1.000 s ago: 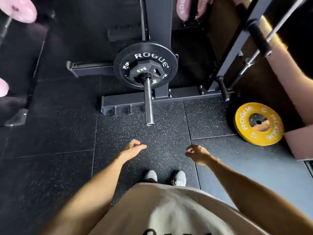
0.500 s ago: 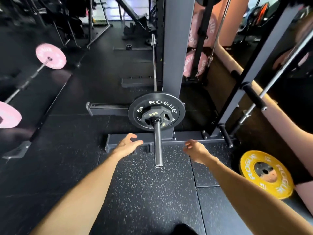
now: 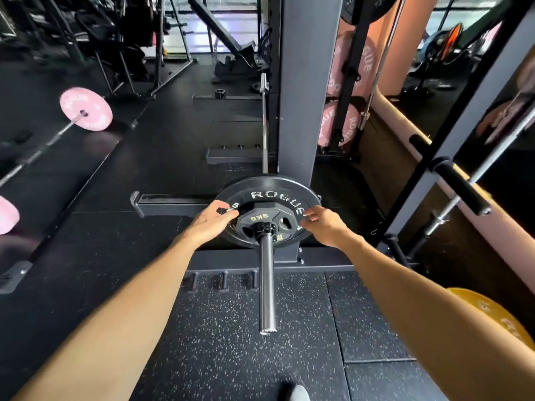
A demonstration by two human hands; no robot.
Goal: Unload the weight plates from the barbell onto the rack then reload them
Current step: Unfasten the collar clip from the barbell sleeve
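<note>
A large black Rogue plate point(image 3: 269, 192) hangs on the barbell sleeve point(image 3: 267, 285), which points toward me. In front of it on the same sleeve sits a small black 5 kg plate point(image 3: 262, 217). My left hand point(image 3: 210, 222) reaches the left edge of the plates, fingers curled at the small plate's rim. My right hand point(image 3: 324, 224) is at the right edge, fingers spread over the large plate's face. Neither hand has a firm grip that I can make out. Behind the plates rises the grey rack upright point(image 3: 309, 82).
A yellow plate point(image 3: 492, 316) lies on the floor at my right. Pink plates point(image 3: 334, 123) are stored on the rack behind the upright. Another barbell with a pink plate point(image 3: 86, 109) lies on the floor at left. A padded black peg point(image 3: 460, 185) sticks out at right.
My head has lifted and I have stepped closer. Both hands have moved forward from in front of the sleeve to the left and right edges of the plates.
</note>
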